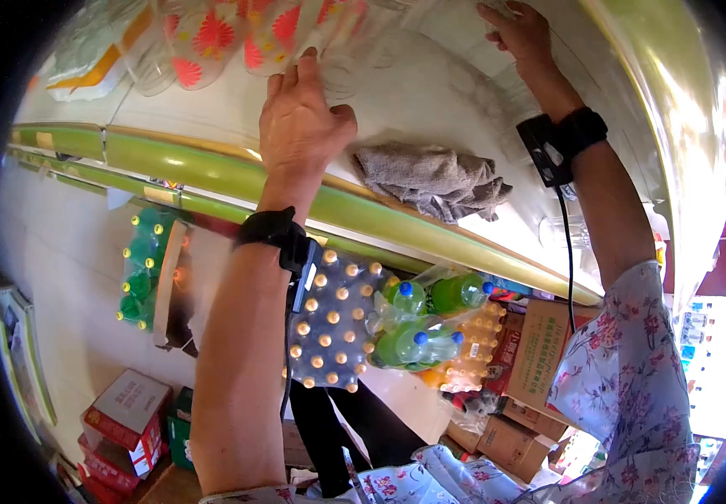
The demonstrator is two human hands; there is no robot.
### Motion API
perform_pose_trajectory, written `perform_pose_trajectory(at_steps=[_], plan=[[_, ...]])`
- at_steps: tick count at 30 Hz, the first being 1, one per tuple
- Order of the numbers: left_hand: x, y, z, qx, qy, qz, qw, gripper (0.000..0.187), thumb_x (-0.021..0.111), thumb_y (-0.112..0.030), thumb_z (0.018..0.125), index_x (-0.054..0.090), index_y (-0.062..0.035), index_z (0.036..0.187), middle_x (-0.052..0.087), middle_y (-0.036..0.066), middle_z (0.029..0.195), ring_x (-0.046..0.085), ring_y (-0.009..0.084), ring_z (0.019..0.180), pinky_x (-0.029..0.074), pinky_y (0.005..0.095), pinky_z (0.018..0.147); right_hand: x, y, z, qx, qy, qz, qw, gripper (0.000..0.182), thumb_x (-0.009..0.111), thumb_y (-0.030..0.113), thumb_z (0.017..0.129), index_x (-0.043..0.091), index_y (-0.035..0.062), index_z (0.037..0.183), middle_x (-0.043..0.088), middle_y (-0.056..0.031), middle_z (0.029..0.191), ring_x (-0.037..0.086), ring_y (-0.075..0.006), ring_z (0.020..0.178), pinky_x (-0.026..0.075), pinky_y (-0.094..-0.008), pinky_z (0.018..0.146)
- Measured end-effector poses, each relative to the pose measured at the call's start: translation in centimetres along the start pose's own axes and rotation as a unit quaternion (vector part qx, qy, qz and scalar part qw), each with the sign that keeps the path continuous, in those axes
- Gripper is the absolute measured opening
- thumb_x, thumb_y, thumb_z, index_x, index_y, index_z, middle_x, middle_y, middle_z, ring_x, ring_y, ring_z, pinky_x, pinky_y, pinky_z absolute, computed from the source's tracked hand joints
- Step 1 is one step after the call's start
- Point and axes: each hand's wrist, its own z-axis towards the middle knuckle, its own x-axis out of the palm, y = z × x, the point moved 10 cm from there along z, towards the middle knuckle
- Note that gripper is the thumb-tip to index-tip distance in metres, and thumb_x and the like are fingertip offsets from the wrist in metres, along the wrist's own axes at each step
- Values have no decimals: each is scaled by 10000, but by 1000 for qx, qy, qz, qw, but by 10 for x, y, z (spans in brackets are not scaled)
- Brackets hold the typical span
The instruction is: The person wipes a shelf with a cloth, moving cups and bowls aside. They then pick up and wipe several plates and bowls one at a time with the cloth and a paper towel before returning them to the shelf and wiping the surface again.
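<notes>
My left hand (300,122) reaches over the edge of a white shelf (430,92), with its index finger stretched out and its thumb apart. Its fingertips are right at a row of clear glasses printed with red flowers (275,34). Near the top edge of the view, my right hand (521,35) has its fingers curled together; what is between them is see-through, and I cannot tell what it is. A crumpled grey-brown cloth (432,175) lies along the shelf's front edge, between my two forearms.
A green-and-gold rail (186,172) edges the shelf. Below stand a pack of yellow-capped bottles (329,323), large green bottles with blue caps (418,340), another green-bottle pack (144,265), cardboard boxes (539,353) and red-and-white boxes (128,407). A cable hangs from my right wrist strap (560,143).
</notes>
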Motion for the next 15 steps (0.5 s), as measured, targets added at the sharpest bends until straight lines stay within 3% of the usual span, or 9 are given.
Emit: perform_pose_trajectory(at_steps=[15], plan=[[0,4,1,-1,2,-25,1000,663,600,-116,665,466,-10,1305,605,199,1134,536,382,1058,461,453,925,72,-3,20,59,80,25,995,566,748,282,814,553,-26,1246,663,-112,974,654,-158,778,488,-250,633]])
